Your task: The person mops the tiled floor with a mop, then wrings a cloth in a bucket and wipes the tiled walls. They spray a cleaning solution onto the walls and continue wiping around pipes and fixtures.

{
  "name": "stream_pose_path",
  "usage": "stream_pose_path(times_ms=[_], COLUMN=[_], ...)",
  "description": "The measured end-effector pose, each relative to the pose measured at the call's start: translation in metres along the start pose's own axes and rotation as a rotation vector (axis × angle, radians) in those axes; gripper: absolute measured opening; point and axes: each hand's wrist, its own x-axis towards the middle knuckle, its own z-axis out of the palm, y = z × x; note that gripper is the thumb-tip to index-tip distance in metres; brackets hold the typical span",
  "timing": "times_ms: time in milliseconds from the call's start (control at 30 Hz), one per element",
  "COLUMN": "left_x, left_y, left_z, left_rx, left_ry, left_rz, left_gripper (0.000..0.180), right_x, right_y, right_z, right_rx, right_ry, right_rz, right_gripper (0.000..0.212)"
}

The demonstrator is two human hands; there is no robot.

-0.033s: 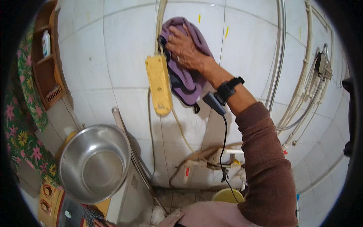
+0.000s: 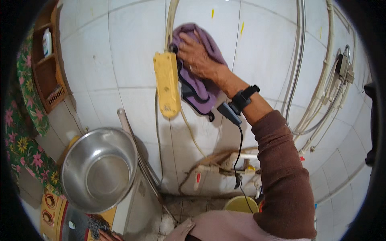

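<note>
My right hand [image 2: 197, 56] is up against the tiled wall, its fingers bent over a purple cloth item [image 2: 203, 86] with black trim and a small black loop. The hand covers part of the cloth. Directly left of it hangs a yellow power strip [image 2: 167, 86] on its cable. On my right wrist is a black band [image 2: 242, 99] with a small dark device [image 2: 229, 113] whose black cord hangs down. Low on the left, only the fingers of my left hand [image 2: 109, 236] show; they lie stretched out beside a dark speckled patch on an appliance top.
A large steel basin [image 2: 76, 188] stands at the left, beside a long metal-and-pale pole [image 2: 126, 124]. Wooden shelves [image 2: 51, 102] and a flowered curtain [image 2: 34, 154] line the left edge. Pipes [image 2: 321, 96] run along the right wall. A yellow-green bucket [image 2: 237, 204] sits below.
The view has shifted slightly, and slightly more of my left fingers shows. My right hand stays on the purple cloth item.
</note>
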Motion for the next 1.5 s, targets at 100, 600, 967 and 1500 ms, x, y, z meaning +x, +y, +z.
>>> stream_pose_path(times_ms=[100, 600, 967, 1500], left_x=[-0.008, -0.016, -0.014, -0.017], left_y=[-0.005, -0.017, -0.012, -0.013], left_z=[0.008, 0.036, 0.035, 0.029], left_rx=[-0.022, 0.066, 0.162, 0.115], left_ry=[-0.014, -0.105, -0.160, -0.023], left_rz=[-0.012, -0.072, -0.102, -0.019], left_gripper=[0.049, 0.051, 0.051, 0.050], right_x=[-0.084, -0.197, -0.125, -0.160], right_y=[-0.068, -0.097, -0.062, -0.224], right_z=[0.030, -0.045, -0.062, 0.073], right_rx=[0.216, 0.592, -0.242, 0.726], right_ry=[-0.167, -0.391, -0.141, -0.698], right_rz=[0.034, 0.278, 0.334, 0.017], right_gripper=[0.025, 0.042, 0.042, 0.029])
